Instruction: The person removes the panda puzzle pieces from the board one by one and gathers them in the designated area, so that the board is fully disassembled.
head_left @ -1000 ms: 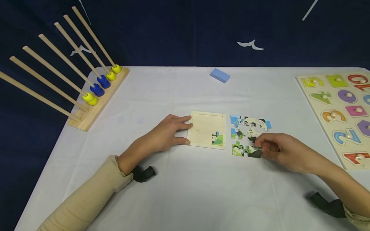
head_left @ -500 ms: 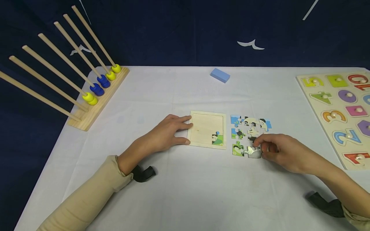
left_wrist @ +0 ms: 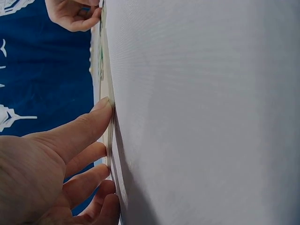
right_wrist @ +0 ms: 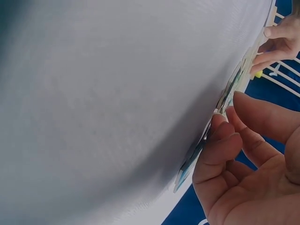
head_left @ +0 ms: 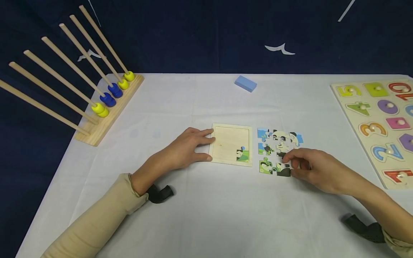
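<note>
In the head view a square wooden puzzle tray [head_left: 226, 145] lies flat, with one green panda puzzle piece [head_left: 243, 155] in its lower right corner. My left hand [head_left: 188, 148] rests its thumb and extended fingertips along the tray's left edge. Several loose panda pieces [head_left: 280, 136] lie right of the tray in loose rows. At the lowest row, my right hand [head_left: 309, 168] pinches at the right side of a black-and-white puzzle piece [head_left: 283, 170], which lies nearly flat. In the right wrist view its thumb [right_wrist: 262, 112] hovers close to the pieces' edge, the other fingers curled.
A wooden peg stand [head_left: 119, 104] with yellow and blue beads stands at the left. A blue block [head_left: 245, 84] lies at the back. On the right is a number-and-shape peg board [head_left: 371, 122]. White cloth [head_left: 213, 208] covers the table.
The black-and-white piece tilted and caught the light half a second ago, and now lies flatter. My right fingers shifted very slightly at it; my left hand stayed still.
</note>
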### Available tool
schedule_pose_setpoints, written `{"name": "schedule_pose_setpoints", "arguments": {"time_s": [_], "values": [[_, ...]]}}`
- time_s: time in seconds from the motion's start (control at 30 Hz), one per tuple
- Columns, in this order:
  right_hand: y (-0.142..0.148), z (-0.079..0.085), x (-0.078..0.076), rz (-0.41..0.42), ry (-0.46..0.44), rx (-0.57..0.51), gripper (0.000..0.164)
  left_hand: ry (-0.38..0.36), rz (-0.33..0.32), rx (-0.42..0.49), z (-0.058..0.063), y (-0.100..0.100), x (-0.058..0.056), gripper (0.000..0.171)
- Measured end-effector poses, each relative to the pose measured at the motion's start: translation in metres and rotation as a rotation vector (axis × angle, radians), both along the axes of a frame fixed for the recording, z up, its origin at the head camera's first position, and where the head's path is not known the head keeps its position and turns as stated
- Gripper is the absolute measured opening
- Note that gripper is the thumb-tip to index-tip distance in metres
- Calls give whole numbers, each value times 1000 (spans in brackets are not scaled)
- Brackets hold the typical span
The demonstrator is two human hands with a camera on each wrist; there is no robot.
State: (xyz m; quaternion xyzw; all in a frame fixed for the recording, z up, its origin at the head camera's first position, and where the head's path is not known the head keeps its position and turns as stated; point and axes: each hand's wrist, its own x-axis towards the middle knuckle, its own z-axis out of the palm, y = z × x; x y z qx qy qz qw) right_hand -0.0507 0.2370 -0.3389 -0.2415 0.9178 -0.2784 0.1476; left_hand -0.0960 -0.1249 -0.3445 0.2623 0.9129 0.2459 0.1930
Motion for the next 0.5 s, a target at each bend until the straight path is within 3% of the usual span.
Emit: {"name": "schedule_pose_setpoints", "arguments": {"time_s": [0.27, 0.5], "values": [[-3, 2, 3, -21, 35, -66, 28, -1, -1, -10, 0, 0, 0, 60], [-20, 6, 1, -34, 3, -102, 31, -4, -2, -7, 1, 1, 0, 60]]}}
